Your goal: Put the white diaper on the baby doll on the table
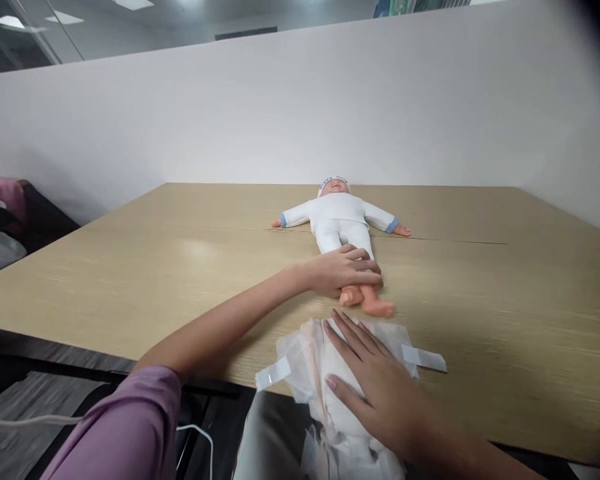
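A baby doll (338, 208) in a white outfit with blue cuffs and a white cap lies on its back, arms spread, feet toward me. My left hand (347, 268) is closed over the doll's lower legs, fingers curled round them; its bare feet stick out below. Flat on an unfolded white diaper (310, 363) rests my right hand (367, 373), fingers stretched out. The diaper lies at the table's near edge, its lower part hanging over toward my lap. Its two tape tabs point out to left and right. Part of the diaper is hidden under my right hand.
The light wooden table (180, 280) has a seam running across it behind the doll's legs. A white partition wall (280, 113) stands along its far side. Dark and pink items (10, 200) are at the far left, and a white cable (200, 430) hangs below the near edge.
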Demonstrator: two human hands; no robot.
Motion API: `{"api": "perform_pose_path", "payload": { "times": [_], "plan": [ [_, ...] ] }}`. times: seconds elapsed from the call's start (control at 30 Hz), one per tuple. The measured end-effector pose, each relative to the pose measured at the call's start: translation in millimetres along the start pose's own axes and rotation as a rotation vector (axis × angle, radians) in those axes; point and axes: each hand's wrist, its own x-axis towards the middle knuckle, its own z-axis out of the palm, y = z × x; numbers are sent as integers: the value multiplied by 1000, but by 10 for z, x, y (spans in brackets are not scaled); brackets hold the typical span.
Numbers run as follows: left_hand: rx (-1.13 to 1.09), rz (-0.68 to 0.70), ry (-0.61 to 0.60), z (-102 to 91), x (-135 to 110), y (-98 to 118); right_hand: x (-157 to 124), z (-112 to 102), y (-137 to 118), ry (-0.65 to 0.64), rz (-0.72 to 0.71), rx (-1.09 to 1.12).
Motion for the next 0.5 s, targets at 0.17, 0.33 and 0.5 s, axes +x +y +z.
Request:
{"api": "perform_pose_path", "payload": {
  "times": [0.17, 0.33, 0.5],
  "plan": [
    [-391, -119, 208, -382, 63, -132, 195, -6, 183, 48, -39, -32],
    [-563, -238, 372, -763, 96, -285, 582, -23, 407, 129, -64, -98],
    [-639, -274, 491, -844, 52, -402, 1199, -172, 773, 163, -86, -180]
  ]
}}
